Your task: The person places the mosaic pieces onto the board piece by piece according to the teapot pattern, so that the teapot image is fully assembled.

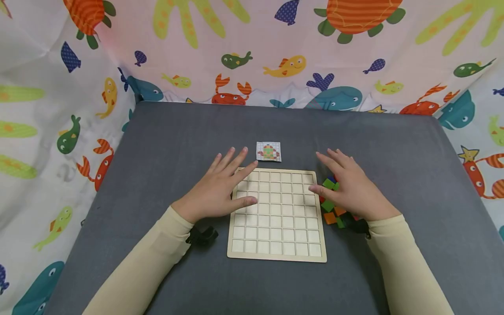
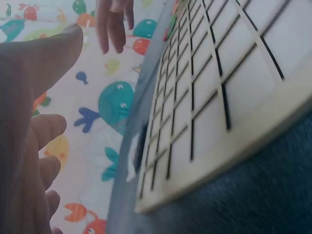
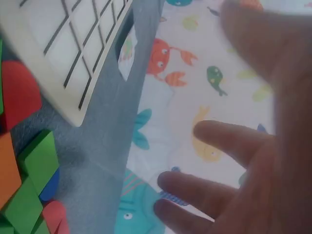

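A square pale wooden grid board (image 1: 276,210) lies on the grey table, its cells holding nothing. My left hand (image 1: 220,188) is spread over the board's left edge, fingers straight and holding nothing. On the other side my right hand (image 1: 350,186) hovers over a pile of coloured blocks (image 1: 328,205), also with straight fingers and nothing in them. The right wrist view shows green blocks (image 3: 39,156), an orange one (image 3: 7,170) and red rounded ones (image 3: 22,95) beside the board. Beyond the board's far edge lies a small card (image 1: 269,152) with a coloured grid picture.
The grey tabletop (image 1: 189,131) stretches around the board on all sides. A curtain (image 1: 256,52) printed with sea animals hangs along the table's back and sides. A dark strap (image 1: 202,236) with a black device is at my left wrist.
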Motion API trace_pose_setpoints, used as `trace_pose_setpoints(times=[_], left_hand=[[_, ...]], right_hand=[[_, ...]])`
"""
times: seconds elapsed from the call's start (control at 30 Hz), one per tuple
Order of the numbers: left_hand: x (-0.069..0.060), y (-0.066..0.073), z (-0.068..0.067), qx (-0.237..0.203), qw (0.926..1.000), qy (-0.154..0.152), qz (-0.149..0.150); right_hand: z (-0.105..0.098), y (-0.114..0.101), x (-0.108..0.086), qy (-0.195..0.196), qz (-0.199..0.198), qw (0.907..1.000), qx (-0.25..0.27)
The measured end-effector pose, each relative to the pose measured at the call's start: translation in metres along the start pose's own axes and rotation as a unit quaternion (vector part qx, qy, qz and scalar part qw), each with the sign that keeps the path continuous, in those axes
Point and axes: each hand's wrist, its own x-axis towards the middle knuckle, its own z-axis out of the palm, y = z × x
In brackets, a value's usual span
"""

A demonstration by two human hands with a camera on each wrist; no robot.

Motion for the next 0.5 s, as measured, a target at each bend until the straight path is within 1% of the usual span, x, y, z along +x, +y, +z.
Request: trace_pose_setpoints(times=[0.1, 0.3, 0.4, 0.5], left_hand=[[0.002, -0.006, 0.003, -0.022, 0.9997, -0.004, -0.008], [0.003, -0.019, 0.014, -0.070, 0.9966, -0.018, -0.040], [0.004, -0.026, 0.019, -0.088, 0.9944, -0.025, -0.053], [0.005, -0.032, 0.024, -0.096, 0.9931, -0.031, -0.059]], right_hand=[[0.000, 0.006, 0.003, -0.004, 0.019, 0.9998, 0.002], [0.004, 0.023, 0.011, 0.007, 0.006, 1.0000, 0.002], [0.007, 0.031, 0.015, -0.002, 0.012, 0.9999, -0.003], [0.008, 0.036, 0.017, -0.016, 0.024, 0.9996, -0.006]])
